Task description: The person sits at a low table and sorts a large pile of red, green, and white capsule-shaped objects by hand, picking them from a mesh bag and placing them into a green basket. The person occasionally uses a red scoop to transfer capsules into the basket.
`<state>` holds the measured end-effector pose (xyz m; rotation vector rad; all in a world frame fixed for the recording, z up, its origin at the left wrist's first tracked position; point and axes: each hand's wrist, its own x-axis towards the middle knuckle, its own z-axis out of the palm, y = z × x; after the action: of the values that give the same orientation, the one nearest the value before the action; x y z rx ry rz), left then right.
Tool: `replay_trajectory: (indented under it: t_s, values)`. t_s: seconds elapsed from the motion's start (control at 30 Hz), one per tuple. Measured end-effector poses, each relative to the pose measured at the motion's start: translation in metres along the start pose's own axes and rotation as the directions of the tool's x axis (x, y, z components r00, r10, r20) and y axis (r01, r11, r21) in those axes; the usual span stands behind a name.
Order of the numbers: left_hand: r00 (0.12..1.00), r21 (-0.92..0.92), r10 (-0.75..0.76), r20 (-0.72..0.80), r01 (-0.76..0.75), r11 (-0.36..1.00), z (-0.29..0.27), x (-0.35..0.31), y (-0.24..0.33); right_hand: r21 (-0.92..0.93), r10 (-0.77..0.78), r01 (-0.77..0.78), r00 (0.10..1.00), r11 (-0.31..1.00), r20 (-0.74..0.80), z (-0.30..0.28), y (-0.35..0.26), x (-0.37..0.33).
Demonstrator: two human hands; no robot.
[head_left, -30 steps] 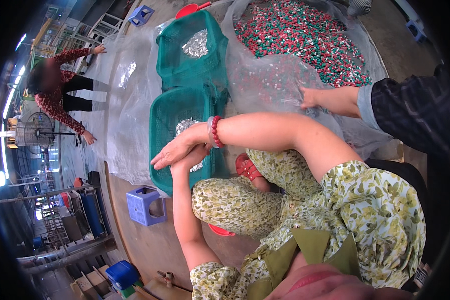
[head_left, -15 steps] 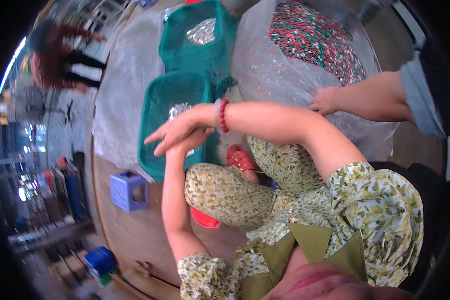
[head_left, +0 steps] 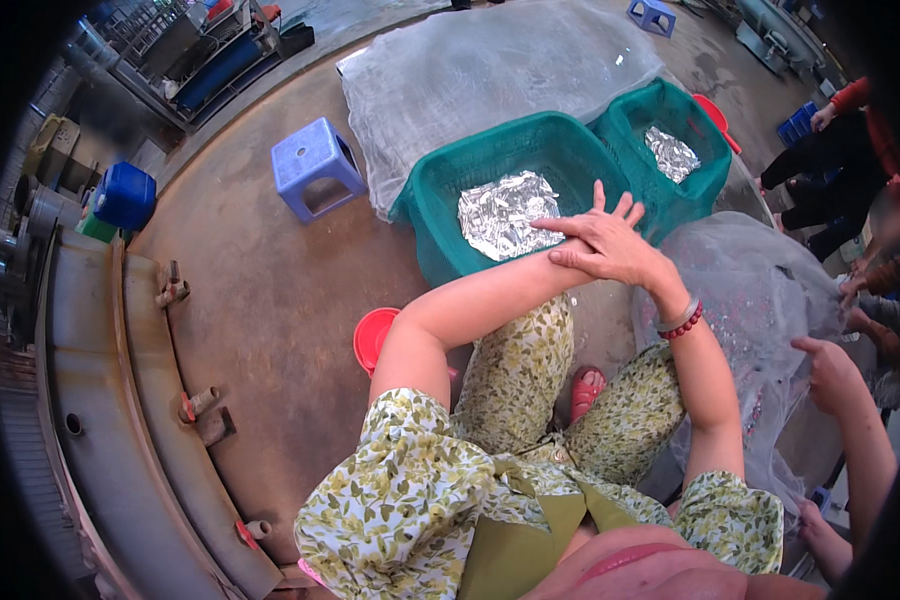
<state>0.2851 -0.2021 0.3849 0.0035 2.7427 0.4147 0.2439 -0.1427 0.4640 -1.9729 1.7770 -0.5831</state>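
Observation:
My right hand (head_left: 618,250), with a red bead bracelet (head_left: 682,318) and a pale bangle at its wrist, lies across my left wrist, its fingers stretched and apart. My left hand (head_left: 626,207) is mostly hidden beneath it; spread fingertips seem to show past it. Neither hand visibly holds anything. Both are over the near corner of a green net-covered tub (head_left: 435,170) holding a heap of shiny silver pieces (head_left: 505,212). A second green tub (head_left: 705,125) behind it holds more silver pieces (head_left: 670,153).
Translucent sheeting (head_left: 770,290) lies at right, a co-worker's hand (head_left: 828,375) beside it. Several other people stand farther right. A grey sheet (head_left: 470,85) spreads behind the tubs. Left are a blue stool (head_left: 315,165), a red basin (head_left: 373,335) and a metal trough (head_left: 90,390).
My view has swung left, so the tubs now appear right of centre and the stool higher. My right hand still overlaps my left wrist. The multicoloured pieces at right are now mostly hidden by sheeting.

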Motion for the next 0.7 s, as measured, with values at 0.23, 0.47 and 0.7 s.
replay_trajectory:
  t_s: [0.23,0.47,0.7]
  values:
    - [0.999,0.013,0.047,-0.008,-0.046,0.999,0.004,0.017,0.009,0.295,-0.257,0.237,0.966,0.926,0.029,0.008,0.044,-0.011]
    - [0.999,0.076,0.036,0.005,-0.037,0.996,0.014,0.012,-0.015,0.311,0.115,-0.151,0.985,0.938,0.131,-0.004,0.006,-0.015]
    - [0.999,0.115,0.043,0.02,-0.045,0.992,0.012,0.008,-0.018,0.313,0.197,-0.24,0.967,0.919,0.163,-0.007,0.002,-0.024]
